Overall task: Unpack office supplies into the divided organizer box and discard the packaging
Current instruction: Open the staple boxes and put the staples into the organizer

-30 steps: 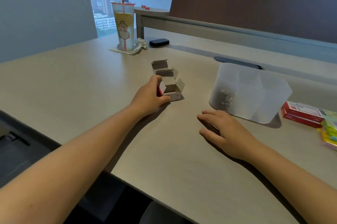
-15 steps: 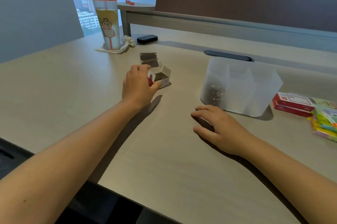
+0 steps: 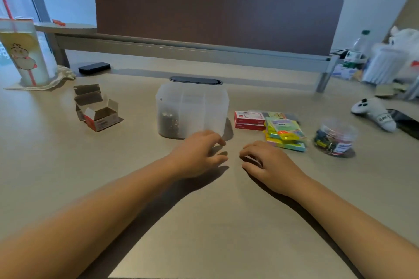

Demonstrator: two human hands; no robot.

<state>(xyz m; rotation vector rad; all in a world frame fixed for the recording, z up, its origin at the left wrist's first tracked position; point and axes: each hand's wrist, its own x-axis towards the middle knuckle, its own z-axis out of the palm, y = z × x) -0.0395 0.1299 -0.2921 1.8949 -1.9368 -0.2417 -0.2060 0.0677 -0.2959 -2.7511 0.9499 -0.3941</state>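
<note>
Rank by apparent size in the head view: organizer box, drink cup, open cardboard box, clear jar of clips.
1. organizer box
2. drink cup, though cropped at the edge, so this is unsure
3. open cardboard box and jar of clips look alike

On the pale wood-grain bench [image 3: 56, 165] stand a tall clear plastic cup with a cartoon print and red straw [image 3: 23, 56], a flat black case [image 3: 94, 68], a white game controller [image 3: 371, 110] and a green-capped bottle [image 3: 357, 51].

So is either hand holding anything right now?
No. The left hand and right hand are both empty, fingers loosely curled over the desk.
</note>
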